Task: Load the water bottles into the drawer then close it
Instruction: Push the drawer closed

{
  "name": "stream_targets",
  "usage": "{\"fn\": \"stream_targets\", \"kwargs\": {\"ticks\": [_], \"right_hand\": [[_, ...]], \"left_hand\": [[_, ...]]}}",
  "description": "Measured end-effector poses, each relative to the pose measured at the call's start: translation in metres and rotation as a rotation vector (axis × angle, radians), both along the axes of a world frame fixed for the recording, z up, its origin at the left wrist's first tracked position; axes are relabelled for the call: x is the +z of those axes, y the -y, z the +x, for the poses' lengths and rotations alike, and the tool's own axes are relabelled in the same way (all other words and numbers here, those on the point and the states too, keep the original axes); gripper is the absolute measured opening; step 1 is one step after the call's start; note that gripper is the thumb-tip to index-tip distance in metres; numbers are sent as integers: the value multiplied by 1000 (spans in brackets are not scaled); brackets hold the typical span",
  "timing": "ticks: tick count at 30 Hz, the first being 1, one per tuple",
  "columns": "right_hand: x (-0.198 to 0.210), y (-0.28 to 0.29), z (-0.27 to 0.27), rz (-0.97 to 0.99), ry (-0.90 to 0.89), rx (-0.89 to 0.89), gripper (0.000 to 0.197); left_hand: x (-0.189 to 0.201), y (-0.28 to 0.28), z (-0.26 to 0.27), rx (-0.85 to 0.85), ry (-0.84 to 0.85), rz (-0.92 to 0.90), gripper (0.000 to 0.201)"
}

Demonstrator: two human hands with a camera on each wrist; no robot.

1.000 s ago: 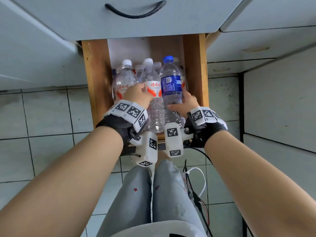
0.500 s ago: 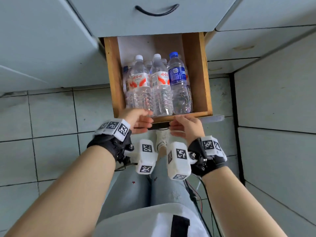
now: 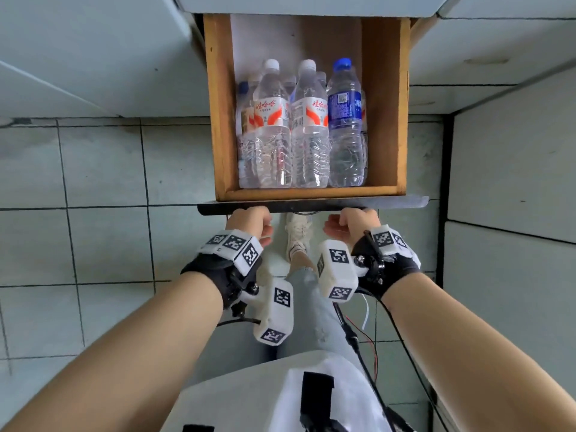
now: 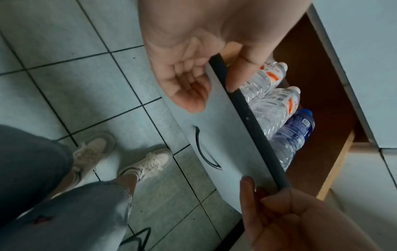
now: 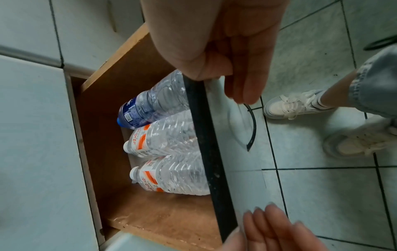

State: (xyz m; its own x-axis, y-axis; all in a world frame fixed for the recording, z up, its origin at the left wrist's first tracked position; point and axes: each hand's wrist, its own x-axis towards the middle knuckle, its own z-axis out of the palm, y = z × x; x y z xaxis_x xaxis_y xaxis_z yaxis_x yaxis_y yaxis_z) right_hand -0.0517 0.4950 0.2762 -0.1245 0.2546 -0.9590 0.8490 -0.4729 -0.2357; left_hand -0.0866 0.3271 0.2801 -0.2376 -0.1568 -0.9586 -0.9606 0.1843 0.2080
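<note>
Front row: two red-label bottles (image 3: 271, 132), one blue-label bottle (image 3: 346, 126); one drawer (image 3: 386, 120); two hands (image 3: 249, 221).

Left hand (image 3: 249, 220), right hand (image 3: 355, 222) forward, thumbs hooked

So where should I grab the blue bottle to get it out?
Grab the blue bottle round its neck, just under the cap, coming straight down from above. It stands upright, squeezed between another bottle and the drawer wall, so only its top is free.
</note>
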Motion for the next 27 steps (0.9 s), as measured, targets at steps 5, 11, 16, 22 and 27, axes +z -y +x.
{"fn": "stream_targets", "kwargs": {"ticks": [5,11,16,22,27], "right_hand": [[-2,-5,-13,21,24,34,25],[-7,-18,-59,6,-15,96,30],[-11,-23,-106,70,-76,149,30],[-12,-34,-163,144,-146,286,30],[-11,-45,-202,160,-197,395,27]], "left_hand": [[-4,-7,-5,63,-79,-72,19],[-4,-18,-50,44,-167,-71,24],[-4,-21,-97,29,-228,63,20],[-6,-31,-151,-100,-380,18,22],[-14,-38,-196,-200,-390,-2,39]]}}
